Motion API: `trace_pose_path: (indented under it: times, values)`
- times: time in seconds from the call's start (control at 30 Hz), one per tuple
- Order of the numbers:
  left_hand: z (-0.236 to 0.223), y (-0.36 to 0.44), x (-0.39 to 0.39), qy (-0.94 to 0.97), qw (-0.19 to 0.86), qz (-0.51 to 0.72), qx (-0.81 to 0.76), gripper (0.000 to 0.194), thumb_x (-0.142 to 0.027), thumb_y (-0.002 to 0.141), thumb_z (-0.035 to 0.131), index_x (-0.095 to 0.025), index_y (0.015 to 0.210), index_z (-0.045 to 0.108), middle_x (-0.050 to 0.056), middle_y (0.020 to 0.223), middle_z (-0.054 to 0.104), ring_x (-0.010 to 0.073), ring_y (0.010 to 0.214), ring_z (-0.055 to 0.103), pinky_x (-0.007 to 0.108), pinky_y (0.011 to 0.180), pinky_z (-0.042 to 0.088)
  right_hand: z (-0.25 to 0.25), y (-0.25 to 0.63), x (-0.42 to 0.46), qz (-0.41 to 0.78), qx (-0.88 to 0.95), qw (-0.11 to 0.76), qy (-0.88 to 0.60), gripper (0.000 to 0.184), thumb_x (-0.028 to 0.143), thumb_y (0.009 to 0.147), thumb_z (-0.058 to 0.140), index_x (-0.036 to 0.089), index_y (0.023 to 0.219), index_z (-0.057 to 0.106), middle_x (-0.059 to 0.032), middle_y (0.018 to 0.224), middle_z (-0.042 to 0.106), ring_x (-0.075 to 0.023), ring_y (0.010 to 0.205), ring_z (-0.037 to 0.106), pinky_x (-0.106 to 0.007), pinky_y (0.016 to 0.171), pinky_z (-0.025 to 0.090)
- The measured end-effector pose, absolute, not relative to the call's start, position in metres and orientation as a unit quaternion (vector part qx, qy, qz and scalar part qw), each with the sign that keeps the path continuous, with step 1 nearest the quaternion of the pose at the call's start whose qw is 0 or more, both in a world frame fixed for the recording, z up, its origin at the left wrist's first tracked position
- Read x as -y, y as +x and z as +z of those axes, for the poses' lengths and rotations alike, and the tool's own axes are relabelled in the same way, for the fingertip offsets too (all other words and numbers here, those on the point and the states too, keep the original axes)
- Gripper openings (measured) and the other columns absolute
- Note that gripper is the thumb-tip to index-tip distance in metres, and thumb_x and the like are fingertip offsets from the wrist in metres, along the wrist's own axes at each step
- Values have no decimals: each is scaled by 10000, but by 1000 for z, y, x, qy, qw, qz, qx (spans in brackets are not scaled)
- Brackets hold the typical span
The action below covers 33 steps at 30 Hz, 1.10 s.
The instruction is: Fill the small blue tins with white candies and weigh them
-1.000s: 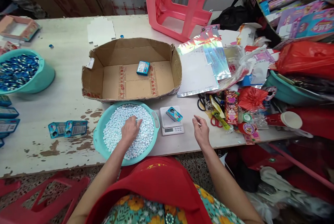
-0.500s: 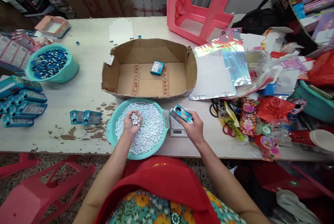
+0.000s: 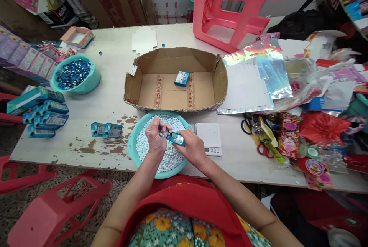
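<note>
My left hand [image 3: 156, 135] is curled around some small white candies above a turquoise basin [image 3: 131, 151]. Loose candies [image 3: 166, 166] of the same kind fill that basin. In my right hand [image 3: 194, 147] is a small blue candy box [image 3: 176, 138], tilted with its end against the fingers of my left hand. Just right of the basin, a white kitchen scale [image 3: 209, 135] has a bare plate. Behind the basin stands a low open cardboard carton [image 3: 175, 103] with one blue box [image 3: 182, 78] lying inside.
Two blue boxes [image 3: 106, 130] lie left of the basin, and several more are stacked [image 3: 51, 114] farther left. A turquoise bowl [image 3: 93, 80] holds blue-and-silver pieces. Scissors [image 3: 263, 150] and wrapped packets lie right; a pink stool [image 3: 212, 20] rests at the back.
My right hand has brought the blue box left from over the scale to my left hand. My left hand has lifted and closed more around its candies. The view has shifted slightly.
</note>
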<state>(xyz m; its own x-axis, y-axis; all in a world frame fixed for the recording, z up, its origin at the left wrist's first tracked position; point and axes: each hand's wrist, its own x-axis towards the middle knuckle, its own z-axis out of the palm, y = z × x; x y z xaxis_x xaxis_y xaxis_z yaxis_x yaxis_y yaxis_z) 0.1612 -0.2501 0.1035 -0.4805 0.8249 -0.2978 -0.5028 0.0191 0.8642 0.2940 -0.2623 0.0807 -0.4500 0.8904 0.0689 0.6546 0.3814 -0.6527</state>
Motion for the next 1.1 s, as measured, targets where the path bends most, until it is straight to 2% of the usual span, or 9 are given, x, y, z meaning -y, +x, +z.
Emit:
trace_pose_path:
  times: [0.2,0.27,0.33,0.43,0.5,0.57,0.73,0.9,1.1]
  values:
    - [104,163,242,132,485,695,-515,366,-459,806,597,-198,608,435,-53,522,350,66,417,339,220,407,245,84,296,261,270,799,213,-494,251,267,782,683,205,1014,608,-62,936,660,-263,903,593,-344,762,452]
    - [101,162,239,145,486,679,-531,374,-485,809,579,-202,615,432,-52,520,342,70,417,323,221,404,233,83,298,261,269,795,217,-498,246,270,787,678,205,1013,608,-62,932,659,-261,902,596,-342,753,457]
    - [94,157,239,199,471,630,-585,376,-518,826,525,-205,632,450,-36,537,388,88,450,381,225,426,286,83,301,261,268,791,222,-502,249,288,788,678,213,1015,606,-60,931,657,-259,898,598,-340,743,463]
    - [77,142,244,327,415,489,-694,342,-519,827,498,-203,706,545,22,718,567,157,705,558,263,614,440,87,309,260,269,785,230,-509,271,313,786,686,221,1027,603,-56,934,654,-252,886,601,-336,737,471]
    - [63,130,252,375,387,418,-731,273,-481,774,579,-211,803,616,44,914,626,218,936,564,319,793,450,93,320,260,277,775,243,-513,282,327,791,684,222,1040,603,-55,936,652,-244,871,604,-332,729,474]
    - [52,120,261,384,384,391,-743,276,-447,728,633,-218,884,645,52,1015,632,252,1019,542,358,869,424,99,337,262,291,756,266,-522,285,345,809,668,231,1061,602,-54,949,649,-236,873,605,-328,737,477]
    - [34,116,278,388,403,352,-750,302,-481,762,574,-209,871,648,51,991,657,237,920,578,354,838,433,87,392,264,270,704,305,-582,293,383,825,646,245,1080,602,-52,976,648,-230,908,607,-329,780,478]
    - [24,124,279,388,429,333,-744,353,-538,747,574,-205,837,651,38,860,671,223,825,585,319,749,448,39,426,260,253,680,306,-616,305,419,814,643,220,1044,619,-62,965,654,-236,901,613,-352,806,487]
    - [16,128,284,387,441,324,-742,384,-557,732,582,-197,843,657,43,844,664,208,772,586,294,691,454,-1,437,262,279,646,331,-628,404,459,779,662,208,1089,601,-77,1011,640,-233,942,615,-373,838,500]
